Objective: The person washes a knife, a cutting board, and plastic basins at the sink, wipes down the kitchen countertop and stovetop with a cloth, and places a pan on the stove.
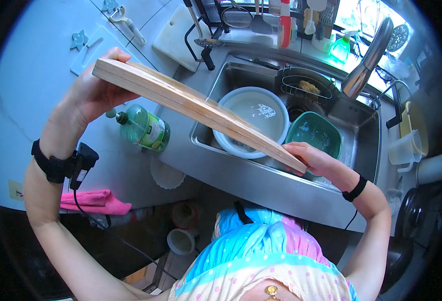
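A thick wooden cutting board (196, 111) is held up edge-on, slanting from upper left down to lower right over the sink's front left side. My left hand (98, 90) grips its upper left end, fingers wrapped around the edge. At the lower right end, my right hand (309, 158) is closed on the board's corner. Below the board, in the sink (354, 145), a white basin (251, 95) holds water and is partly hidden by it. Beside this basin, close to my right hand, sits a green basin (326, 120).
A green dish soap bottle (145, 128) stands on the counter beneath my left forearm. The faucet (366, 62) rises at the back right. A wire rack with a sponge (309, 87) hangs in the sink. A pink cloth (95, 201) lies at the counter's front edge.
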### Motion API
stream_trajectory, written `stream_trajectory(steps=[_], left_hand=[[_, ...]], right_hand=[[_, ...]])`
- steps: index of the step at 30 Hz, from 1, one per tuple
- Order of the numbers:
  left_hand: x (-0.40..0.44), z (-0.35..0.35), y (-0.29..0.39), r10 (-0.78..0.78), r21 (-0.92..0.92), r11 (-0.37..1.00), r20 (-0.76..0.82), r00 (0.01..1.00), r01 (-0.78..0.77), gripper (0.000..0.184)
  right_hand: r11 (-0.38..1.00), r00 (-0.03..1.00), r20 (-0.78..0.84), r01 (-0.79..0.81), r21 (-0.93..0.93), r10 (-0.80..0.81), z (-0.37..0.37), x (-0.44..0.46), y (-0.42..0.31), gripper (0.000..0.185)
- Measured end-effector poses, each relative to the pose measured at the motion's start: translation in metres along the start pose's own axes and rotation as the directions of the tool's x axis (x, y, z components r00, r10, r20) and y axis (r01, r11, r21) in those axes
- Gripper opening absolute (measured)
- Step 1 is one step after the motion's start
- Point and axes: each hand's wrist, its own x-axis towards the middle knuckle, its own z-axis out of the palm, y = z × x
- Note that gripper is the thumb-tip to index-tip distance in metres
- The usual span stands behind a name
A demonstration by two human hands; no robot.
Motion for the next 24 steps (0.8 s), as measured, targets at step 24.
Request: stream_trajectory(steps=[24], left_hand=[[0.006, -0.006, 0.007, -0.015, 0.085, 0.996, -0.062, 0.998, 0.021, 0.033]], right_hand=[[0.993, 0.99, 0.09, -0.108, -0.041, 0.111, 0.016, 0.036, 0.003, 0.048]])
